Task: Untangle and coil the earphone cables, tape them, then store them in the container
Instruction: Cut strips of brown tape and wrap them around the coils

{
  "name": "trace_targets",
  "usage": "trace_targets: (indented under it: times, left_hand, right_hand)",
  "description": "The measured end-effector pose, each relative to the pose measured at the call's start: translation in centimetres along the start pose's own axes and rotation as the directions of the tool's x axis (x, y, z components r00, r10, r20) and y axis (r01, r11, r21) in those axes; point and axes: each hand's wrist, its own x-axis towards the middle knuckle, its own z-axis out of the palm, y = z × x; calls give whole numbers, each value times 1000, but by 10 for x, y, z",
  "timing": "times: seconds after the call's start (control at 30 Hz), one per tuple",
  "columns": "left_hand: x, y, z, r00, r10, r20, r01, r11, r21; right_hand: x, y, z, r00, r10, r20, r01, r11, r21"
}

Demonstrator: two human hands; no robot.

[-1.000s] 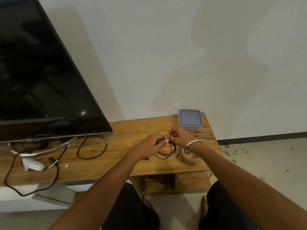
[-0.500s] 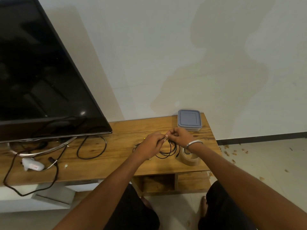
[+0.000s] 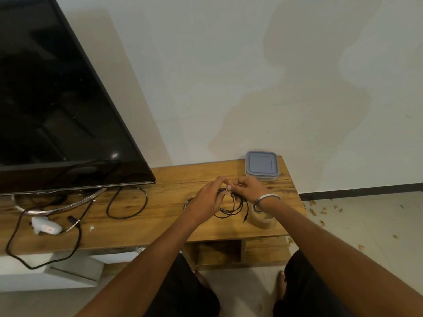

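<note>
I have the black earphone cable (image 3: pixel 231 208) pinched between both hands just right of the frame's centre, over the wooden TV stand (image 3: pixel 164 202). My left hand (image 3: pixel 207 200) curls its fingers around the gathered loops, thumb and forefinger closing on the strand at the top. My right hand (image 3: pixel 246 187) meets it fingertip to fingertip, pinching the same spot. The loops hang below my hands and rest on the wood, with the jack end (image 3: pixel 245 219) dangling at the lower right, just beside the roll of brown tape (image 3: pixel 263 219).

To do this step well, I judge I should keep the left hand as a steady anchor and let the right feed the loose strand round in even turns, so each loop matches the last and none crosses under another. The jack end should go in last, tucked flat. Pulling hard at the pinch could tighten a knot, so gentle slack is better.

Compared with half a second back, my hands have stayed almost in place; the coil hangs a little lower and fuller, and the jack end now shows clear of my right wrist.

The lidded grey container (image 3: pixel 262 165) waits closed at the stand's far right corner, above my right hand.
</note>
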Motion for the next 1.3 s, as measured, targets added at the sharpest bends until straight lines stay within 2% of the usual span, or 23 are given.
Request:
trace_targets:
  times: [0.2,0.4,0.73,0.83,1.03,1.3]
  left_hand:
    - [0,-2,0,1000,-18,-8,18,1000,-19]
    - [1,-8,1,999,-26,-37,25,999,-26]
    - [4,-13,8,997,6,-76,-7,1000,-8]
    - [5,-11,6,994,-2,-106,-1,1000,-29]
    - [5,-11,7,996,10,-94,-11,1000,-17]
    - [0,-16,14,998,-10,-68,6,999,-49]
  right_hand:
    - [-4,1,0,999,-9,46,12,996,-84]
    - [-5,8,1,992,20,124,-16,999,-30]
    - [7,17,12,987,98,129,-85,991,-103]
    - [7,16,16,994,48,96,-25,973,-228]
    - [9,21,21,999,-48,-16,39,935,-353]
    - [7,26,20,989,-144,34,142,870,-473]
